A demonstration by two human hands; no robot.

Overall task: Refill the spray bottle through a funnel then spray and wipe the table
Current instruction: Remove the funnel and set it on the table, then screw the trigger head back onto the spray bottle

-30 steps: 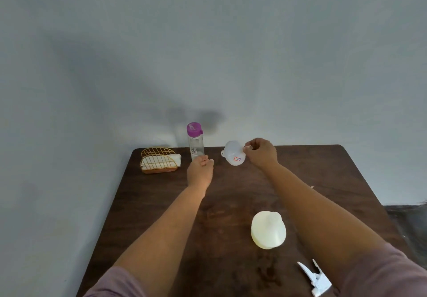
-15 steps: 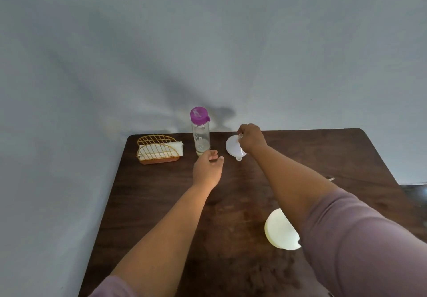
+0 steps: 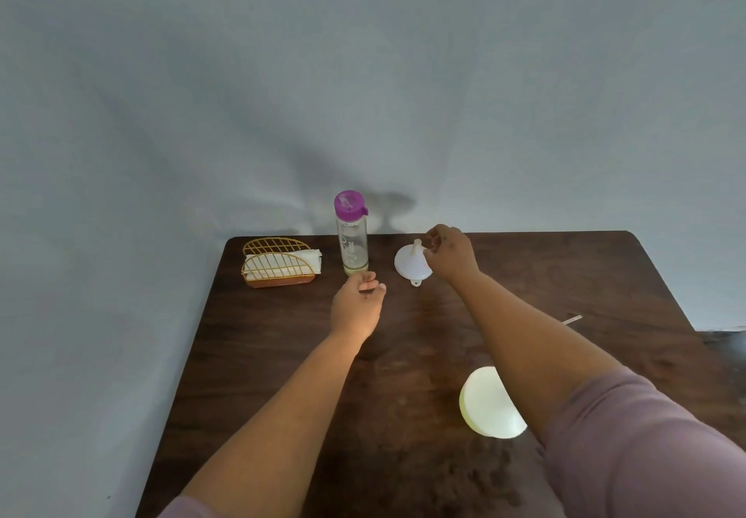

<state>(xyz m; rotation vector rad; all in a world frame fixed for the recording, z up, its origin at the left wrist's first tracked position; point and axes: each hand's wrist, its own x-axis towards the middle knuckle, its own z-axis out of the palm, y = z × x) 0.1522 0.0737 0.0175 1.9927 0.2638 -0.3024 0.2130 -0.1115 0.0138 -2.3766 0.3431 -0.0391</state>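
- Dark wood tabletop (image 3: 282, 356) carries a gold wire holder (image 3: 278, 262) with white napkins at the far left, just beside a clear, purple-capped bottle (image 3: 352, 235).
- Right hand (image 3: 450, 253) pinches the white funnel (image 3: 411, 261), spout up.
- Left hand (image 3: 357, 305) hovers loosely curled, holding nothing, near the bottle's base.
- The right forearm hides part of the pale spray bottle (image 3: 488, 404).

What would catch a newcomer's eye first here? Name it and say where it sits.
The purple-capped bottle stands upright at the table's far edge, beside a gold wire napkin holder on its left. The right hand pinches a white funnel there, while a pale round bottle sits nearer.
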